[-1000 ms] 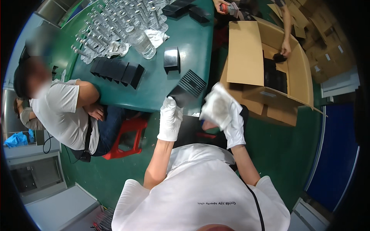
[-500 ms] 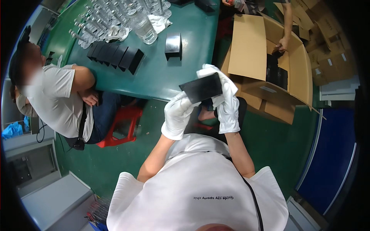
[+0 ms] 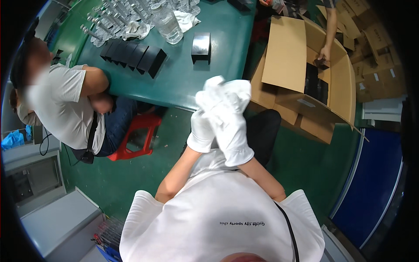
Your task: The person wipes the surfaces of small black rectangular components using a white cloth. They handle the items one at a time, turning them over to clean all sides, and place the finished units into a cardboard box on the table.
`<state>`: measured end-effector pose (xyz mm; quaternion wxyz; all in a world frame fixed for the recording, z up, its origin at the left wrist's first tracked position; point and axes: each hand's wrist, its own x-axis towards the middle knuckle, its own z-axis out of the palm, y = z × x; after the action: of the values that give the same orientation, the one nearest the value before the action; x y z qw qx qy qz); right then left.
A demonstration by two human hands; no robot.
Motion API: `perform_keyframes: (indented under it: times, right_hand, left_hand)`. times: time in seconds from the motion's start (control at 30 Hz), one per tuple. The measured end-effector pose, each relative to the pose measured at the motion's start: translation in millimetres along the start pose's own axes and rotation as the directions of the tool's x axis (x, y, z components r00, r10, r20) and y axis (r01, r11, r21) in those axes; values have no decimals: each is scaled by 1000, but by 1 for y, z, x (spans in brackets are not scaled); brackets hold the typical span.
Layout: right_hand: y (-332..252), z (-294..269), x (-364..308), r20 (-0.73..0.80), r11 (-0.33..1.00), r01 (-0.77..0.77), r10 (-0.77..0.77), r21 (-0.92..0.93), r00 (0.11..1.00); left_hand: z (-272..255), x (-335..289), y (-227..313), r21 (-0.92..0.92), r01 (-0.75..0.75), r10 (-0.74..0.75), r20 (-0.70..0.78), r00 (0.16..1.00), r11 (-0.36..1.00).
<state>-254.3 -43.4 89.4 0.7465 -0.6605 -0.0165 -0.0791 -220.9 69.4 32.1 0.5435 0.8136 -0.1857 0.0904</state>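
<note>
My gloved right hand [image 3: 230, 129] is closed on a white cloth [image 3: 214, 89] and crosses over my left hand. Behind it, my gloved left hand [image 3: 201, 133] is bent upward with its fingers mostly covered. The glossy black rectangular piece, seen between both hands half a second ago, is hidden under the cloth and gloves. Both hands are close together in front of the table's near edge. Beyond them a shiny black angular piece [image 3: 201, 46] stands on the green table [image 3: 183, 83]. Similar black pieces [image 3: 150, 62] stand in a row to its left.
A clear jar of liquid [image 3: 169, 28] and many metal-topped stems on clear discs stand at the back left, near crumpled white cloths [image 3: 187, 21]. A person [image 3: 65, 96] sits left on a red stool [image 3: 135, 135]. Another person's hand [image 3: 324, 54] reaches into an open carton [image 3: 286, 54].
My right hand has swung left with the cloth, across my left hand and over the black piece, which no longer shows. The view has shifted slightly.
</note>
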Motion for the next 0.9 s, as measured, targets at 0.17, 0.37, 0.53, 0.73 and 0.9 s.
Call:
perform_keyframes:
  times: [0.17,0.37,0.53,0.73,0.9]
  right_hand:
    - [-2,0,-17,497,930,334,-221,-150,839]
    - [-6,-64,-18,364,630,280,5,-724,931]
    - [-6,-66,32,-209,964,-77,23,-254,978]
    - [17,-4,86,68,863,228,-221,-452,973]
    - [28,38,95,567,139,572,-71,-809,820]
  left_hand:
    - [-1,10,4,268,-23,65,-152,986,963]
    - [-18,26,11,-220,495,-527,-120,841,840]
    - [-4,11,-35,-494,423,-531,-96,842,760]
    - [-37,-5,-33,86,326,-281,-336,899,941]
    - [-51,14,-65,598,111,2,-186,983,794]
